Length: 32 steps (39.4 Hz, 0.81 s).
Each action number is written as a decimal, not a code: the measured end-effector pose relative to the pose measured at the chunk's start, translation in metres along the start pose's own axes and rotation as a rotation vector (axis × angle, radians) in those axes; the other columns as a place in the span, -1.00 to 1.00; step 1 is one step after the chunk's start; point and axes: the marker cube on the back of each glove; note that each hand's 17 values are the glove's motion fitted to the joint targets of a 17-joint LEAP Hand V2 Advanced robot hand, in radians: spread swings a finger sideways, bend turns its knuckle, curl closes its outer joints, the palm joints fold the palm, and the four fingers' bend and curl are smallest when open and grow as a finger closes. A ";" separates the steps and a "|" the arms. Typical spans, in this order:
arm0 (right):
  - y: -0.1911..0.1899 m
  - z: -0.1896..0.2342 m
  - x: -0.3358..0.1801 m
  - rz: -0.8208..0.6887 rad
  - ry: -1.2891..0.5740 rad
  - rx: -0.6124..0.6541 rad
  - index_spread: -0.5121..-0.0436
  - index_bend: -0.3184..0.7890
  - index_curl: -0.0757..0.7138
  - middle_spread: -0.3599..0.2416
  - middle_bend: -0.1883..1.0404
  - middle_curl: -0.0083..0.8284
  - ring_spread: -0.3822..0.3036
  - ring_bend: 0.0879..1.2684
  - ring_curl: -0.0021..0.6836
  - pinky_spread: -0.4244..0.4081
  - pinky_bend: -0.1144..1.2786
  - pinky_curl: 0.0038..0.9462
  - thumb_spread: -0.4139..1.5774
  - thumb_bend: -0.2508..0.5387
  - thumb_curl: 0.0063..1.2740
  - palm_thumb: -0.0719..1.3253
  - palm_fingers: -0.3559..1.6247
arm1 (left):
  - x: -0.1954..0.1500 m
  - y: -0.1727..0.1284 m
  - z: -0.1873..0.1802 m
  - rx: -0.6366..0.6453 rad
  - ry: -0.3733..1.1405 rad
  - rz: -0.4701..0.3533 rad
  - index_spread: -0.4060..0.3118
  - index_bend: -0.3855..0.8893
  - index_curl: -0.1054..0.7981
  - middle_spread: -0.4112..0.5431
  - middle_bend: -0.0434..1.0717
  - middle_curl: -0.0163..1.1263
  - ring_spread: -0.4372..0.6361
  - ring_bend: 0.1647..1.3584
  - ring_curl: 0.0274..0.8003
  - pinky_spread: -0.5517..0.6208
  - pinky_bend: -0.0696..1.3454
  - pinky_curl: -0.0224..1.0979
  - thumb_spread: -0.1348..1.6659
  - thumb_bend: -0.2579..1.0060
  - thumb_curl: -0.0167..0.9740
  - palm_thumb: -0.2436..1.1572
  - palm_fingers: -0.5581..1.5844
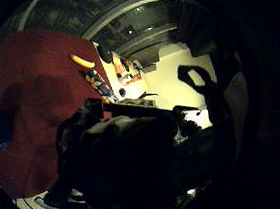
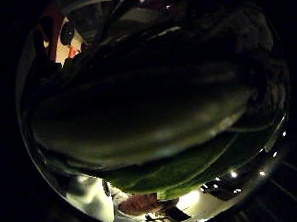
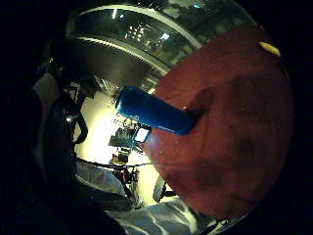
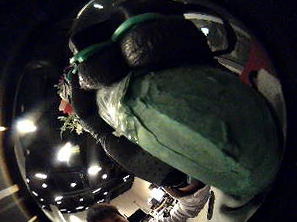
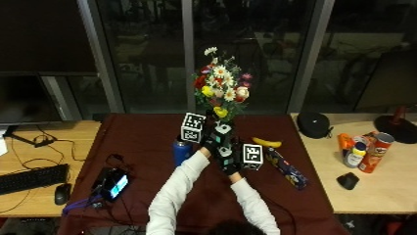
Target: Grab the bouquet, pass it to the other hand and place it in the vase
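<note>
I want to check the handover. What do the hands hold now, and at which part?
Both the left hand and the right hand hold the bouquet upright, by its lower stems, below the flowers.

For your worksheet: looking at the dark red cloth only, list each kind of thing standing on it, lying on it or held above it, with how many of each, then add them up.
Bouquet, held above the cloth by both gloved hands: 1
Blue vase: 1
Banana: 1
Long patterned box: 1
Handheld device with lit screen: 1
Total: 5
</note>
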 end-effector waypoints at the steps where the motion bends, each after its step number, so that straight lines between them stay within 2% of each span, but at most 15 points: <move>1: -0.001 0.005 -0.005 -0.012 0.000 0.008 0.34 0.49 0.68 -0.27 0.70 0.54 -0.41 0.52 0.59 -0.57 0.13 0.00 -0.02 -0.43 0.14 0.57 0.78 | 0.009 -0.007 0.014 0.009 0.032 0.018 -0.43 0.24 0.02 -0.55 0.14 -0.15 -0.66 -0.26 -0.11 -0.48 -0.21 -0.26 -0.40 -0.47 0.22 0.72 0.72; 3: -0.001 0.012 -0.012 -0.020 0.001 -0.004 0.33 0.47 0.67 -0.27 0.70 0.55 -0.41 0.52 0.59 -0.58 0.13 0.00 0.00 -0.45 0.13 0.55 0.77 | 0.017 -0.014 0.026 0.025 0.063 0.046 -0.49 0.25 0.06 -0.60 0.15 -0.13 -0.71 -0.24 -0.07 -0.51 -0.20 -0.25 -0.46 -0.49 0.25 0.73 0.74; 8: 0.005 0.016 -0.019 -0.017 -0.017 -0.136 0.34 0.37 0.64 -0.27 0.66 0.50 -0.41 0.47 0.55 -0.62 0.12 -0.01 0.02 -0.47 0.11 0.50 0.74 | 0.028 -0.013 0.022 0.043 0.039 0.097 -0.59 0.30 0.14 -0.68 0.20 -0.09 -0.79 -0.20 0.00 -0.55 -0.18 -0.22 -0.57 -0.53 0.30 0.76 0.76; 10: 0.004 0.013 -0.012 -0.034 -0.015 -0.193 0.33 0.25 0.59 -0.29 0.61 0.47 -0.41 0.44 0.52 -0.64 0.12 -0.02 0.00 -0.49 0.11 0.48 0.68 | 0.038 -0.011 0.016 0.053 0.031 0.113 -0.62 0.31 0.17 -0.70 0.22 -0.08 -0.81 -0.18 0.02 -0.56 -0.18 -0.21 -0.60 -0.55 0.32 0.77 0.76; 11: 0.004 0.011 -0.009 -0.040 -0.014 -0.217 0.30 0.14 0.55 -0.28 0.54 0.42 -0.40 0.36 0.47 -0.65 0.13 -0.03 -0.02 -0.52 0.10 0.45 0.56 | 0.043 -0.011 0.013 0.059 0.030 0.121 -0.63 0.31 0.18 -0.71 0.22 -0.08 -0.82 -0.18 0.03 -0.56 -0.17 -0.21 -0.62 -0.55 0.34 0.78 0.76; 13: 0.005 0.007 -0.007 -0.045 -0.020 -0.252 0.27 0.05 0.53 -0.27 0.45 0.37 -0.41 0.26 0.42 -0.65 0.14 -0.04 -0.02 -0.53 0.09 0.41 0.51 | 0.050 -0.012 0.004 0.073 0.028 0.137 -0.66 0.32 0.21 -0.72 0.24 -0.07 -0.83 -0.17 0.05 -0.57 -0.17 -0.20 -0.65 -0.57 0.35 0.78 0.76; 14: 0.006 0.004 -0.007 -0.047 -0.029 -0.262 0.22 -0.03 0.49 -0.28 0.33 0.31 -0.41 0.15 0.36 -0.53 0.12 -0.06 0.07 -0.54 0.05 0.35 0.32 | 0.054 -0.014 -0.002 0.082 0.026 0.145 -0.67 0.32 0.22 -0.73 0.25 -0.06 -0.84 -0.17 0.06 -0.57 -0.17 -0.20 -0.66 -0.57 0.36 0.79 0.75; 15: 0.006 0.003 -0.008 -0.048 -0.039 -0.267 0.21 -0.05 0.50 -0.28 0.31 0.31 -0.41 0.13 0.38 -0.52 0.12 -0.05 0.09 -0.52 0.04 0.34 0.32 | 0.058 -0.016 -0.007 0.093 0.022 0.151 -0.68 0.32 0.24 -0.74 0.26 -0.06 -0.84 -0.17 0.07 -0.57 -0.16 -0.19 -0.68 -0.58 0.37 0.79 0.75; 16: 0.007 0.001 -0.009 -0.048 -0.045 -0.269 0.17 -0.09 0.48 -0.27 0.27 0.28 -0.40 0.05 0.34 -0.40 0.01 -0.09 0.15 -0.54 0.01 0.29 0.17 | 0.064 -0.017 -0.012 0.106 0.016 0.157 -0.69 0.32 0.25 -0.74 0.26 -0.05 -0.85 -0.17 0.08 -0.57 -0.16 -0.19 -0.69 -0.59 0.38 0.79 0.75; 17: 0.007 -0.002 -0.008 -0.045 -0.044 -0.267 0.13 -0.09 0.50 -0.27 0.24 0.27 -0.40 0.03 0.35 -0.34 -0.03 -0.07 0.18 -0.54 0.00 0.25 0.10 | 0.072 -0.016 -0.016 0.122 0.008 0.162 -0.69 0.32 0.26 -0.74 0.26 -0.05 -0.85 -0.16 0.09 -0.58 -0.16 -0.19 -0.70 -0.59 0.38 0.80 0.75; 21: 0.005 -0.013 -0.003 -0.031 -0.005 -0.265 0.02 -0.19 0.38 -0.25 0.12 0.18 -0.37 -0.11 0.23 -0.14 -0.10 -0.13 0.26 -0.51 -0.07 0.17 0.03 | 0.118 -0.004 -0.034 0.192 -0.027 0.199 -0.72 0.32 0.30 -0.76 0.27 -0.04 -0.86 -0.16 0.12 -0.58 -0.15 -0.18 -0.73 -0.61 0.41 0.81 0.74; 22: 0.006 -0.015 -0.004 -0.029 -0.001 -0.266 -0.05 -0.28 0.30 -0.27 -0.04 0.10 -0.29 -0.18 0.18 -0.01 -0.06 -0.12 0.28 -0.53 -0.09 0.13 -0.15 | 0.129 -0.001 -0.039 0.207 -0.035 0.212 -0.71 0.32 0.31 -0.76 0.27 -0.03 -0.86 -0.16 0.13 -0.58 -0.15 -0.17 -0.74 -0.61 0.42 0.81 0.74; 26: 0.006 -0.023 -0.005 -0.026 0.006 -0.266 -0.20 -0.29 0.21 -0.34 -0.22 0.01 -0.13 -0.25 0.15 0.25 0.04 -0.11 0.33 -0.51 -0.15 0.05 -0.32 | 0.149 -0.006 -0.064 0.274 -0.058 0.245 -0.72 0.32 0.34 -0.77 0.28 -0.02 -0.87 -0.16 0.14 -0.58 -0.15 -0.17 -0.77 -0.62 0.44 0.81 0.73; 28: 0.006 -0.026 -0.007 -0.024 -0.005 -0.261 -0.28 -0.33 0.11 -0.26 -0.32 -0.04 -0.04 -0.28 0.09 0.34 0.08 -0.12 0.36 -0.51 -0.17 0.00 -0.43 | 0.149 -0.012 -0.077 0.298 -0.061 0.256 -0.73 0.32 0.36 -0.77 0.28 -0.02 -0.87 -0.16 0.15 -0.58 -0.14 -0.16 -0.78 -0.62 0.45 0.81 0.73; 32: 0.007 -0.032 -0.005 -0.010 0.010 -0.249 -0.38 -0.30 0.00 -0.24 -0.36 -0.08 0.07 -0.31 0.03 0.47 0.11 -0.14 0.39 -0.47 -0.21 -0.03 -0.45 | 0.154 -0.017 -0.099 0.353 -0.081 0.263 -0.73 0.31 0.39 -0.77 0.29 -0.01 -0.87 -0.17 0.17 -0.59 -0.14 -0.16 -0.79 -0.62 0.46 0.81 0.73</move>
